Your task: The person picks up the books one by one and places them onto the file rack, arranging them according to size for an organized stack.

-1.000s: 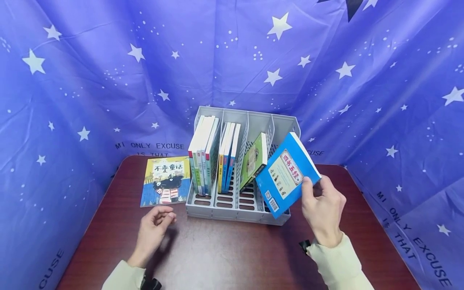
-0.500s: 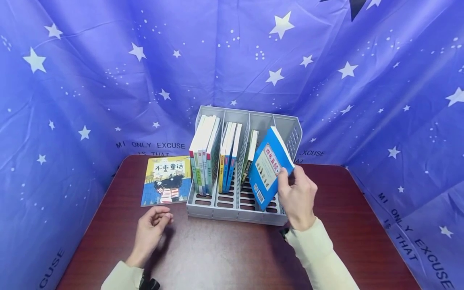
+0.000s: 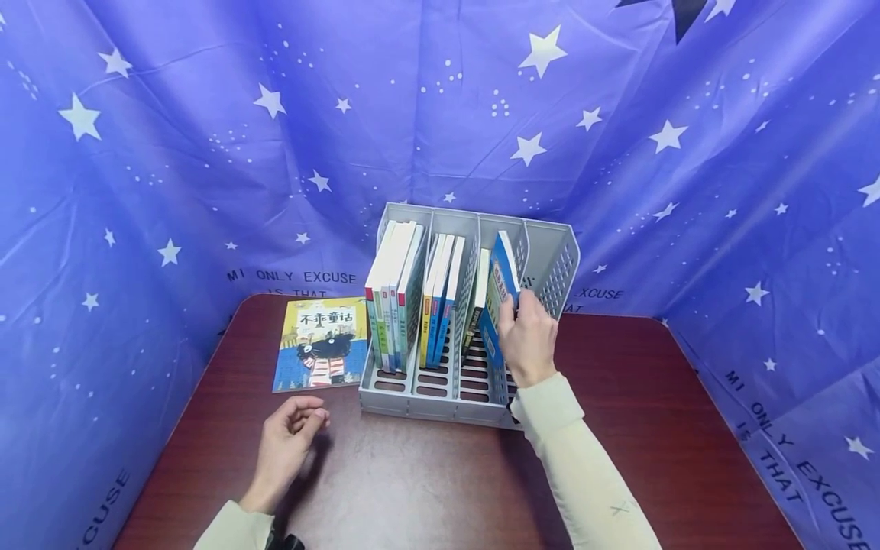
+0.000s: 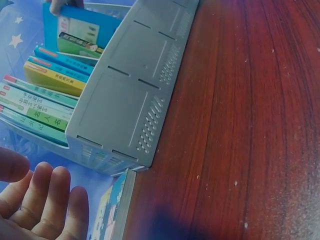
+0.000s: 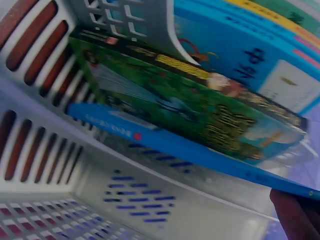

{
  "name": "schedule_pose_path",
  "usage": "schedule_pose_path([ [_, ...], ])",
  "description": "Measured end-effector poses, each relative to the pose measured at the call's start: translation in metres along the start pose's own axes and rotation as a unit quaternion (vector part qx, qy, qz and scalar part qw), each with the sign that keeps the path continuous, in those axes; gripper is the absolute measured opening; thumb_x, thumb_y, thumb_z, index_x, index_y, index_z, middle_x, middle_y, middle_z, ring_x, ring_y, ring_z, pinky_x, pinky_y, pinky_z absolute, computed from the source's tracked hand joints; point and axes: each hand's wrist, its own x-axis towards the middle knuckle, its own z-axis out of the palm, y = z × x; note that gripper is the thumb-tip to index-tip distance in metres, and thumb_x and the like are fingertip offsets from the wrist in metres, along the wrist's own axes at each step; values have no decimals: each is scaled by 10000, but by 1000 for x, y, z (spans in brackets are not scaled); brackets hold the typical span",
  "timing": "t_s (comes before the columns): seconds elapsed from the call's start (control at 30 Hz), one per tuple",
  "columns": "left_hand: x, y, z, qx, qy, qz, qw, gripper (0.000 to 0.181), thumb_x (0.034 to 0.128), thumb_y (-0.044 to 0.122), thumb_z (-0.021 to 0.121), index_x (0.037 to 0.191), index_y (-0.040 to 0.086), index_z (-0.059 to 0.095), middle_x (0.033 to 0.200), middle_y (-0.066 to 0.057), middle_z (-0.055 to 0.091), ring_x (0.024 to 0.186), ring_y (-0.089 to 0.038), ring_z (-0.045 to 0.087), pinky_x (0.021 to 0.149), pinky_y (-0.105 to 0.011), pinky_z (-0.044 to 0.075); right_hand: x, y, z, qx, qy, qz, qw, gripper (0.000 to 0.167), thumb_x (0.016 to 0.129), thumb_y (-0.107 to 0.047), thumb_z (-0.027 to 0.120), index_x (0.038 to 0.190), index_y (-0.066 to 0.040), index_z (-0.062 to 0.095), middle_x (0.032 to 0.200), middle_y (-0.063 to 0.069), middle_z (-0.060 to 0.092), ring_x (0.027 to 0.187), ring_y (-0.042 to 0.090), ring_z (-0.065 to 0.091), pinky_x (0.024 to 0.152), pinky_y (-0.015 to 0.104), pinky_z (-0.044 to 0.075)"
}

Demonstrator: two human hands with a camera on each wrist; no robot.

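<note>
My right hand (image 3: 532, 340) pinches the outer edge of a thin blue book (image 3: 507, 261), which stands in the third compartment from the left of a grey file rack (image 3: 426, 406). In the right wrist view the blue book (image 5: 190, 154) lies alongside a green book (image 5: 165, 97) with a dark spine, inside the same compartment. A fingertip shows at its edge. My left hand (image 3: 287, 439) is idle over the table in front of the rack, fingers loosely curled, holding nothing. Near it a yellow and blue picture book (image 3: 319, 344) lies flat on the table.
Several upright books (image 3: 392, 294) fill the rack's left compartment, and yellow and blue books (image 3: 440, 302) stand in the second. Dividers separate the compartments. The reddish-brown table (image 3: 412, 489) is backed by a purple star-patterned curtain (image 3: 412, 99).
My right hand has moved left with the blue book, from the rack's right side into the third compartment, turning it more upright. The green book now stands straighter. My left hand stays nearly still.
</note>
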Motion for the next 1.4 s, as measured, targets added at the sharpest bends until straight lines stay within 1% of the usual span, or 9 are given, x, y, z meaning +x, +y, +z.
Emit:
schedule_pose_path([
  [0.2,-3,-1,1,-73,-34,-10,10000,164,894,-84,644,1052,-116,620,821,-129,719,680,-77,681,646,-243,585,-14,6,18,110,-92,27,9999,113,902,-29,619,815,21,566,653,176,583,511,396,580,456,539,489],
  [0.37,-4,-3,2,-144,-59,61,9999,160,892,-90,640,1047,-123,617,811,-110,716,684,-63,675,649,-239,585,-21,8,28,219,-87,214,9995,103,932,-58,602,921,40,633,745,200,654,620,415,644,553,560,535],
  [0.57,-3,-4,1,-222,-30,40,9997,160,893,-102,631,1048,-136,610,772,-1,708,689,-71,682,657,-232,587,-23,7,35,273,-246,404,9985,122,943,-60,614,1001,39,657,823,217,687,692,428,663,629,556,563],
  [0.67,-3,-5,1,-239,-29,100,9997,159,892,-102,634,1044,-137,609,768,14,704,686,-69,681,654,-232,588,-25,5,37,277,-263,482,9981,161,953,-73,612,1061,37,660,872,224,699,729,434,671,665,561,567],
  [0.9,-3,-4,2,-228,-56,86,9997,165,890,-96,640,1047,-137,609,786,-47,711,688,-71,679,662,-254,596,-35,0,39,354,-332,596,9970,312,976,-123,608,1236,48,630,1043,251,704,882,440,686,759,557,568],
  [1.0,-4,-3,2,-225,-41,58,9997,167,891,-99,638,1050,-140,608,792,-61,713,685,-73,680,653,-246,592,-38,0,37,390,-328,592,9969,288,971,-110,611,1212,44,638,1010,245,709,852,433,688,742,552,570],
  [1.13,-5,-2,3,-236,-48,62,9997,164,890,-106,634,1046,-148,603,788,-79,713,675,-74,681,641,-238,588,-38,2,36,458,-104,521,9975,239,952,-68,613,1147,62,660,922,244,706,792,427,685,706,544,572],
  [1.3,-5,-3,5,-153,-45,63,9999,168,890,-90,647,1046,-137,605,816,-172,709,666,-72,678,630,-231,583,-39,5,41,473,58,508,9976,261,961,-78,609,1162,81,657,949,254,701,831,434,684,740,534,576],
  [1.4,-4,-4,5,-139,-21,36,9999,162,887,-102,642,1041,-135,607,828,-200,703,667,-73,676,637,-242,588,-40,4,44,467,-67,556,9973,290,967,-91,614,1201,79,644,1006,256,702,885,435,681,781,536,569],
])
